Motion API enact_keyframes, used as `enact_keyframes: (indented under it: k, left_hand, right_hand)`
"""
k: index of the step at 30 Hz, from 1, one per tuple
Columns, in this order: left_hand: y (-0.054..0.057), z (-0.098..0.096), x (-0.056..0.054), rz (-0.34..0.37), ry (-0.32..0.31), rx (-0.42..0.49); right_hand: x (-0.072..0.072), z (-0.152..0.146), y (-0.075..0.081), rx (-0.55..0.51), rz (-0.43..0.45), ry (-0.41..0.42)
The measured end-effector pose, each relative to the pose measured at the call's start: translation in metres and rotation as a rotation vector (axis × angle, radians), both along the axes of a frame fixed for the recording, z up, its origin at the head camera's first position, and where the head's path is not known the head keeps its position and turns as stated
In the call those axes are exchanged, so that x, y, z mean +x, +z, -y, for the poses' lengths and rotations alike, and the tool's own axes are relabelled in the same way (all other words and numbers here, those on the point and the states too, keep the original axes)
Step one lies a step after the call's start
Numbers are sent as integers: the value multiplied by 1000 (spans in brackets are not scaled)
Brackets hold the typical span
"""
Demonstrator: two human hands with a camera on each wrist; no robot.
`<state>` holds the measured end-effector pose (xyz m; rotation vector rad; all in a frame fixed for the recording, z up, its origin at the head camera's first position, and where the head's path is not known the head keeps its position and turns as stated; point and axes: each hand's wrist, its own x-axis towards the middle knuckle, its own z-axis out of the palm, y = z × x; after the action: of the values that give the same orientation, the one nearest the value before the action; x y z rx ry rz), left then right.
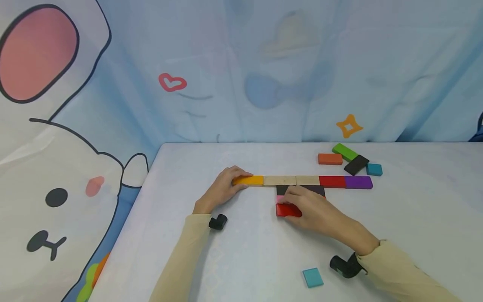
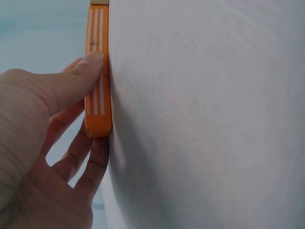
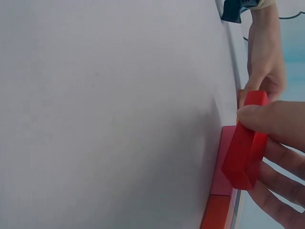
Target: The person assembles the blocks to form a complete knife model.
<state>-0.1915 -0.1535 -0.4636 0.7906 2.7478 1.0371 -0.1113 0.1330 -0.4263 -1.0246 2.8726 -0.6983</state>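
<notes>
loose blocks [image 1: 356, 165] lie beyond the row [image 1: 279, 180], left hand [image 1: 222, 188] gripping yellow block [image 1: 253, 180], right hand [image 1: 320, 214] red block [image 1: 287, 210]

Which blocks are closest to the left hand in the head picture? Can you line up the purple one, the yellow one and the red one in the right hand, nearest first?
1. Yellow block: gripped by the left hand, at the left end of the long row.
2. Red block: in the right hand, nearer the person than the row.
3. Purple block: the row's right end.

No readable text, label, brand, number or sign in the head or wrist views.
</notes>
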Motion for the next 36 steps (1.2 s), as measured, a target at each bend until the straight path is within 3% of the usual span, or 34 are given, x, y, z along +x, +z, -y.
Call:
enact_keyframes:
  k: [13, 36]
  left_hand:
    - [0, 0, 0, 17, 9, 8]
    - [2, -1, 1, 9, 13, -3]
  right_hand:
    - [3, 7, -7, 52, -125, 7]
    - [4, 7, -13, 54, -143, 26]
